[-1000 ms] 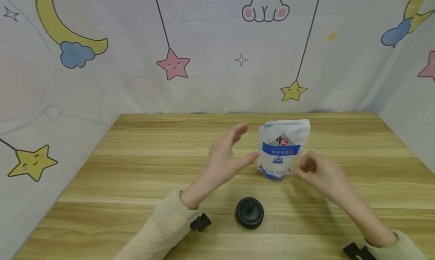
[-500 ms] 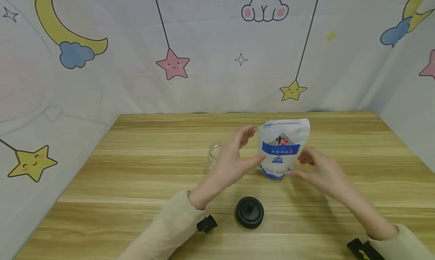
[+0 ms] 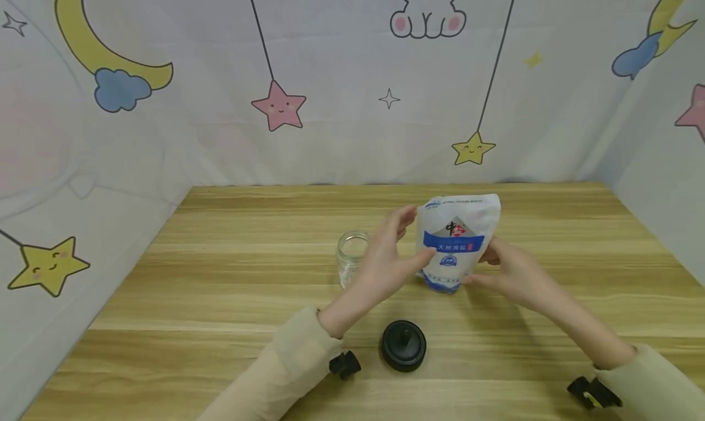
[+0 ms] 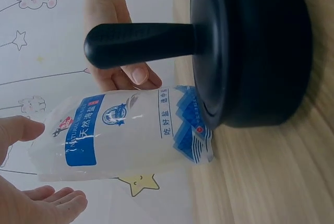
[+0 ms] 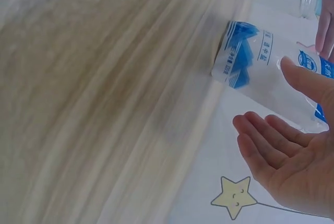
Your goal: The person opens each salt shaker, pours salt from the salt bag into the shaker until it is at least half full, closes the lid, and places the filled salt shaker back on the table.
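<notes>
A white and blue bag of sea salt [image 3: 454, 265] stands upright on the wooden table, facing me. On its left side my left hand [image 3: 380, 265] is spread, the thumb overlapping the bag's front in the head view. In the left wrist view, that thumb [image 4: 23, 129] and the fingers show on either side of the bag's upper part. My right hand [image 3: 514, 274] comes in low from the right. Its fingers [image 5: 266, 140] lie straight beside the bag, thumb toward the front. Behind my left hand, a clear glass jar [image 3: 349, 262] without a lid is partly hidden.
A round black lid [image 3: 404, 346] with an upright knob lies on the table [image 3: 231, 347], nearer to me than the bag. A white cloth [image 3: 330, 145] printed with stars and moons hangs behind the table and along its sides.
My left hand has moved right toward the salt bag, bringing the glass jar into view behind it. The right hand has come slightly closer to the bag, which stays in place.
</notes>
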Available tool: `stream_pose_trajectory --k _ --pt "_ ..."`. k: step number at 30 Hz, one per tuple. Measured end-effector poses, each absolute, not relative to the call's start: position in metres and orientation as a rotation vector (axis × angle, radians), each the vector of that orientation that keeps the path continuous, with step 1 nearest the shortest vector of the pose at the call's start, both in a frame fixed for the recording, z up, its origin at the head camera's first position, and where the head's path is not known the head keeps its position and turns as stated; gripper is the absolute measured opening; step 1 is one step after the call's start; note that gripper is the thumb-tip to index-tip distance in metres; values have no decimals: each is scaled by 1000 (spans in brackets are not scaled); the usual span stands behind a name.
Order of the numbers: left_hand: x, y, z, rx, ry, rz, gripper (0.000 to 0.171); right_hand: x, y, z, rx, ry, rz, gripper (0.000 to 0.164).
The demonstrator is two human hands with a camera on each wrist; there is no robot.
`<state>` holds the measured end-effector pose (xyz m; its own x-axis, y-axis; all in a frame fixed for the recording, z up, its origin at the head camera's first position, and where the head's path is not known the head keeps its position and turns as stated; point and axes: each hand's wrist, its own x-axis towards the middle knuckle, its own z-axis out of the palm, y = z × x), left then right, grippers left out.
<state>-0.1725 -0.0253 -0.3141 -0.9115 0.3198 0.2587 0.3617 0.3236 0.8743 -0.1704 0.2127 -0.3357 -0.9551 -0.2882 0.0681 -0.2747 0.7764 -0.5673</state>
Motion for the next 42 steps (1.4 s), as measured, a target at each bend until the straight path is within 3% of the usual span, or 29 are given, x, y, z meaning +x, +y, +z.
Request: stream_pose_trajectory --k 19,42 --pt "-180 -17 -322 -640 -2505 -1888 57 -178 207 -350 -262 2670 -1165 64" --pt "-188 -8 -334 -567 -2565 -1964 50 -181 197 -367 -302 2633 -1232 65"
